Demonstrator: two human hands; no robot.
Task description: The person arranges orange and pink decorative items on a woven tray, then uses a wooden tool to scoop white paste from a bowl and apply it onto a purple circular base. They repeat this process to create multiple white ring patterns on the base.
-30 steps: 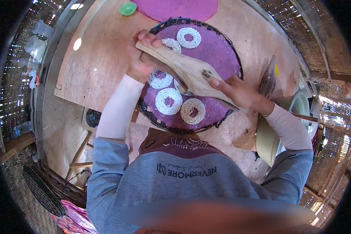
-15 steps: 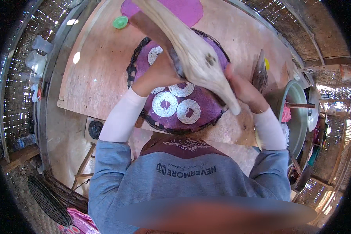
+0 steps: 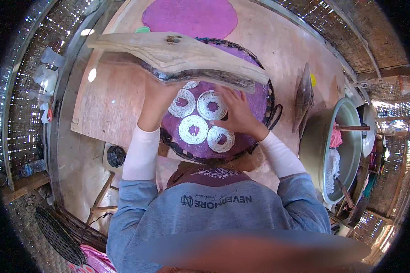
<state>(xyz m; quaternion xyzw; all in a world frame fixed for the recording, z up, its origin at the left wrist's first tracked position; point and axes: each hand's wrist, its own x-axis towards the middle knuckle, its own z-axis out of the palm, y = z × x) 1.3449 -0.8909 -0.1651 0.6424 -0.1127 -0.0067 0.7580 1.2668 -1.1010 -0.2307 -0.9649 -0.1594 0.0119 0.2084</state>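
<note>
A long pale wooden piece with a knot and a dark lower edge is held up over the tray. My left hand grips it from below, its fingers partly hidden behind the wood. My right hand has its fingers and thumb apart, around the right side of a white lacy ring with a smooth thin rim; whether it touches the rim I cannot tell. Several more white lacy rings, one a nearer ring, lie on a purple cloth in a round dark-rimmed tray.
A purple round sheet lies at the table's far side, near a green dish mostly hidden by the wood. To the right are a dark tapered wooden piece, a yellow item, and a large basin with pink and white contents.
The wooden piece has swung from steeply slanted to nearly level, moving left. My right hand has left its lower end and come down to the rimmed ring. My left hand still holds the wood.
</note>
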